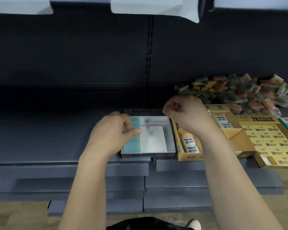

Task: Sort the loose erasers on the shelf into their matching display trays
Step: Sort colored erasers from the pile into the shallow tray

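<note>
Both hands are held over the front of the dark shelf [40, 130]. The teal erasers [133, 144], lined along the left side of the grey tray [148, 154], are pinched at their far end between the curled fingers and thumb of the left hand [113, 133]. The right hand [181, 113] is closed into a fist above the tray's far right corner, and a small brown eraser [175, 107] is gripped in it. Just right of the grey tray, a yellow tray [188, 157] holding white 2B erasers [189, 145] is set, and a wider yellow tray [256, 119] packed with yellow 2B erasers [269, 141] is placed further right. Behind these, a pile of loose erasers [239, 92] in green, brown and yellow is heaped against the back of the shelf.
</note>
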Available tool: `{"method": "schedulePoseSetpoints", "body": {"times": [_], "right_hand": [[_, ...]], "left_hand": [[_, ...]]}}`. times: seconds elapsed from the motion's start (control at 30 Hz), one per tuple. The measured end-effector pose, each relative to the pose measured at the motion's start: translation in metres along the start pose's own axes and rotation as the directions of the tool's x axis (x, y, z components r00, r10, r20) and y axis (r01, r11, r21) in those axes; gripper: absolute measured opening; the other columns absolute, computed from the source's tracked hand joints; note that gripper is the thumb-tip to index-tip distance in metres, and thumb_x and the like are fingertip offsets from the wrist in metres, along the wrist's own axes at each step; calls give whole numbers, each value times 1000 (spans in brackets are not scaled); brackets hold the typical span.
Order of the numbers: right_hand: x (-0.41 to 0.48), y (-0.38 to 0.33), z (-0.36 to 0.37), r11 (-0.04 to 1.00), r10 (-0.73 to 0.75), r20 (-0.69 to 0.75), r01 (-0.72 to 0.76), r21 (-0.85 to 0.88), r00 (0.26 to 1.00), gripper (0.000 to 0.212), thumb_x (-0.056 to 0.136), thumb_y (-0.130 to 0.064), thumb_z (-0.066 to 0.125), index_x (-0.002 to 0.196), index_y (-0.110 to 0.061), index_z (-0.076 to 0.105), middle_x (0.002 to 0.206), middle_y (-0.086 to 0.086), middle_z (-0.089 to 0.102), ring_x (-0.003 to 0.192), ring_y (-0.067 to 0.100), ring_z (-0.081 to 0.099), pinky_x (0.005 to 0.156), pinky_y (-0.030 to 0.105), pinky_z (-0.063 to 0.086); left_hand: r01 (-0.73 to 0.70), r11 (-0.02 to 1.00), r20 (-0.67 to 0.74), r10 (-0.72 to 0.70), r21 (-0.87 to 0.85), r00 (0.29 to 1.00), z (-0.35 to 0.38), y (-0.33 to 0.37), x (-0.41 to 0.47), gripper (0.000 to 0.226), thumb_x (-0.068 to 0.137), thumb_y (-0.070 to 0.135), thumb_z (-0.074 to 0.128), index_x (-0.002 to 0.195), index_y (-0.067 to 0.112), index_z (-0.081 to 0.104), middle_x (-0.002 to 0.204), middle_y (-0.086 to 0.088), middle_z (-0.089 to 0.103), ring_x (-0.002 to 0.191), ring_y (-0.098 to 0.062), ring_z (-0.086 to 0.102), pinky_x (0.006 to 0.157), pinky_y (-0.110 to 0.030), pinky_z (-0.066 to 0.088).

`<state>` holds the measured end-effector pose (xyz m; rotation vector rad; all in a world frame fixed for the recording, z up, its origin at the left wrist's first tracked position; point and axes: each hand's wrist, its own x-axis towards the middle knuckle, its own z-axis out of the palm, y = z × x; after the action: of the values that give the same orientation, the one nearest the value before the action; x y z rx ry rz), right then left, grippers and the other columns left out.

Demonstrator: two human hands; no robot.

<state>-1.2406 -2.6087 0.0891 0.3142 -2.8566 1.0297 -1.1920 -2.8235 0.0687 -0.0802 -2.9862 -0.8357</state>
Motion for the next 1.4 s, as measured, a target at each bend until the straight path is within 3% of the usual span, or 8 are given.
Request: {"method": "schedulePoseSetpoints", "body": {"times": [0.23, 0.3, 0.43, 0.7, 0.8, 0.97, 1.17, 1.4], "right_hand": [[4, 33, -38, 999, 10, -54, -12, -44, 999, 4, 88, -26, 64, 85, -27, 67, 76, -18, 61, 72, -3, 55, 53, 3, 35], [3, 48, -52, 996, 10, -66, -16, -83, 998, 7, 89, -27, 63, 91, -24, 69, 80, -11, 64, 73, 2, 57, 56, 6, 37], [-1, 79, -82, 989, 61, -71, -70, -127, 996, 18, 90, -25, 61, 104, -18, 70, 94, -1, 68, 86, 17, 60, 67, 29, 44], [-1, 144, -139, 973, 123, -62, -133, -189, 990, 17, 89, -31, 63, 101, -21, 71, 101, -2, 65, 92, 15, 56, 61, 11, 35], [0, 167, -154, 975, 167, -61, -174, -136, 984, 23, 80, -46, 63, 91, -27, 70, 102, -5, 67, 98, 18, 61, 77, 28, 46], [-2, 196, -180, 967, 133, -46, -140, -212, 990, 21, 91, -25, 61, 106, -19, 74, 120, -2, 67, 108, 17, 59, 75, 21, 34], [-3, 228, -202, 977, 174, -35, -177, -116, 984, 18, 85, -30, 67, 97, -20, 75, 109, -3, 69, 96, 19, 62, 80, 34, 52], [-4, 251, -216, 978, 134, -11, -134, -159, 991, 24, 87, -34, 60, 95, -18, 76, 104, -7, 67, 94, 14, 55, 76, 28, 42]], "left_hand": [[-99, 995, -216, 95, -7, 972, 14, 45, 27, 33, 84, 42, 69, 67, 26, 46, 76, 9, 48, 67, -11, 50, 58, -29, 36], [-124, 992, -222, 121, 2, 968, 23, 62, 36, 31, 84, 43, 69, 69, 24, 49, 79, 7, 52, 70, -17, 54, 60, -32, 43], [-148, 989, -196, 147, 11, 969, 43, 102, 50, 27, 85, 43, 67, 74, 24, 51, 85, 5, 56, 75, -18, 57, 62, -33, 46], [-159, 987, -177, 160, 17, 971, 77, 172, 63, 26, 87, 43, 66, 79, 23, 54, 88, 7, 59, 81, -16, 59, 68, -36, 51], [-142, 990, -174, 143, 18, 974, 89, 192, 66, 24, 88, 46, 65, 82, 25, 55, 88, 9, 61, 83, -16, 60, 69, -37, 52], [-116, 993, -188, 115, 5, 975, 109, 225, 71, 21, 87, 42, 66, 83, 23, 57, 85, 9, 61, 81, -15, 60, 68, -35, 51], [-91, 995, -188, 95, 27, 978, 131, 256, 67, 18, 88, 42, 64, 85, 26, 57, 87, 9, 64, 85, -14, 61, 70, -35, 51], [-71, 997, -172, 76, 37, 982, 151, 279, 71, 17, 89, 42, 64, 92, 25, 62, 96, 12, 66, 92, -11, 61, 73, -32, 51]]}}
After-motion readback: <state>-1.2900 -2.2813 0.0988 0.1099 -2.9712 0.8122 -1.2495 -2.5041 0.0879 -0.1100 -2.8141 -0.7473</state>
